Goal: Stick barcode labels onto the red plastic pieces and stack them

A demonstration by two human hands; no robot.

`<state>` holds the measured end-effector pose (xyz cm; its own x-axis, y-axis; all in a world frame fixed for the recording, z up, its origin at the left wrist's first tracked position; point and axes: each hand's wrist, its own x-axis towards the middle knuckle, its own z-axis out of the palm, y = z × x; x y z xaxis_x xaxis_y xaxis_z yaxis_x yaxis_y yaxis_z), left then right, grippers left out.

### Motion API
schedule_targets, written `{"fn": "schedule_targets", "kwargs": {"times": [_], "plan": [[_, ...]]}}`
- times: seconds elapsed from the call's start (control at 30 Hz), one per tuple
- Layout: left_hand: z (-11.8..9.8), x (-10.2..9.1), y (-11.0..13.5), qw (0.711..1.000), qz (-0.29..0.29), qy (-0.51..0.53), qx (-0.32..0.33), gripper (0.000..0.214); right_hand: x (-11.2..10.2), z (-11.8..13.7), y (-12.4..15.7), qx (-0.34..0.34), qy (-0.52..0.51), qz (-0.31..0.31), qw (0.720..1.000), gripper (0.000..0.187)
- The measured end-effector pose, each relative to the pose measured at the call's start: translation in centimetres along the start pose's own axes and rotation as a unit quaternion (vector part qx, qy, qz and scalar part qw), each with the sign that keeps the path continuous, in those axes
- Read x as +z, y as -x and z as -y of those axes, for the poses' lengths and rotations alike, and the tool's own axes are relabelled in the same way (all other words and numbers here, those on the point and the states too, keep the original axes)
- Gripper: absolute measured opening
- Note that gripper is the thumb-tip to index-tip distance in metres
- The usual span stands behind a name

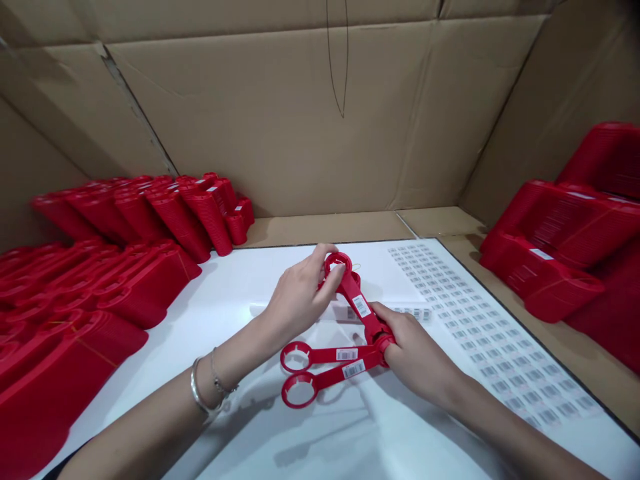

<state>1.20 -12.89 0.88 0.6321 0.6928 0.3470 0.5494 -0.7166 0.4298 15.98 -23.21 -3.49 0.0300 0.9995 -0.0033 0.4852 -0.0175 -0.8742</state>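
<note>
Slippage looks the main risk: the right hand (417, 360) clamps the ends of 3 red handles (325, 355) fanned above the table (240, 293), the left hand (297, 300) pinches the top one's ring, and a loose grip could scatter them.
</note>
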Motion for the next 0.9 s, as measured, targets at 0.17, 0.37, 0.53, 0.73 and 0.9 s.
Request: {"fn": "schedule_targets", "kwargs": {"times": [0.17, 0.37, 0.53, 0.73, 0.9], "plan": [[0.5, 0.6, 0.0, 0.998, -0.015, 0.057, 0.003, 0.020, -0.4, -0.8, 0.0, 0.013, -0.008, -0.005, 1.000, 0.034], [0.5, 0.8, 0.0, 0.998, -0.033, -0.009, 0.060, 0.004, -0.9, -1.2, -0.5, 0.032, 0.019, -0.051, 0.998, 0.043], [0.3, 1.1, 0.1, 0.995, 0.031, -0.077, 0.048, 0.026, -1.0, -1.1, -0.5, 0.026, 0.034, -0.052, 0.998, 0.035], [0.2, 1.4, 0.6, 0.974, 0.171, -0.112, 0.100, 0.030, -1.1, -1.2, -0.7, 0.027, 0.041, -0.065, 0.997, 0.038], [0.5, 2.5, 0.6, 0.968, 0.190, -0.126, 0.101, 0.020, -1.1, -1.3, -0.9, 0.038, 0.076, -0.067, 0.994, 0.036]]}}
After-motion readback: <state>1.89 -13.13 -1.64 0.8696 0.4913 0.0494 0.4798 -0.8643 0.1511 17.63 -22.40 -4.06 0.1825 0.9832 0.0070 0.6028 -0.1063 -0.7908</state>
